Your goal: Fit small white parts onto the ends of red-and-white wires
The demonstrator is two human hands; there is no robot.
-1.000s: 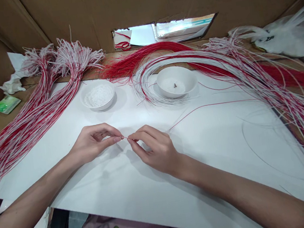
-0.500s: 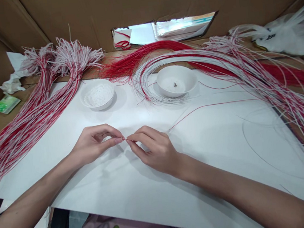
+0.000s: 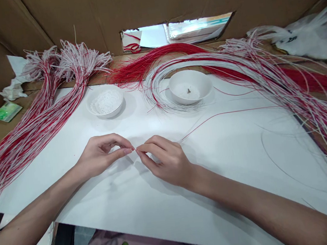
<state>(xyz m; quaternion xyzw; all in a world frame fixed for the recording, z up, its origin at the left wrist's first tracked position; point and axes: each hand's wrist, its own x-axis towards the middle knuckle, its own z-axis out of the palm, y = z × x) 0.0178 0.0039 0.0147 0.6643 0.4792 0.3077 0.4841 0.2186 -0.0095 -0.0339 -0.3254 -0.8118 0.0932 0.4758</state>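
Observation:
Over the middle of the white tabletop (image 3: 102,208), my left hand (image 3: 104,155) pinches the red cord between thumb and forefinger. My right hand (image 3: 166,157) grips the same cord a very short way to the right, its fingertips almost touching the left ones. A thin red cord (image 3: 218,114) runs from behind my right hand toward the bundle at the right. Behind my left hand stands a white bowl (image 3: 105,101) with small white pieces in it. Another white bowl (image 3: 190,87) holds a small dark item and stands beside curved white and red cords (image 3: 152,74).
Bundles of red and white cords (image 3: 47,112) lie along the left side. More cords (image 3: 287,73) cover the right edge. Cardboard walls (image 3: 103,11) enclose the back. A plastic bag (image 3: 310,39) lies back right, and a green packet (image 3: 7,112) back left.

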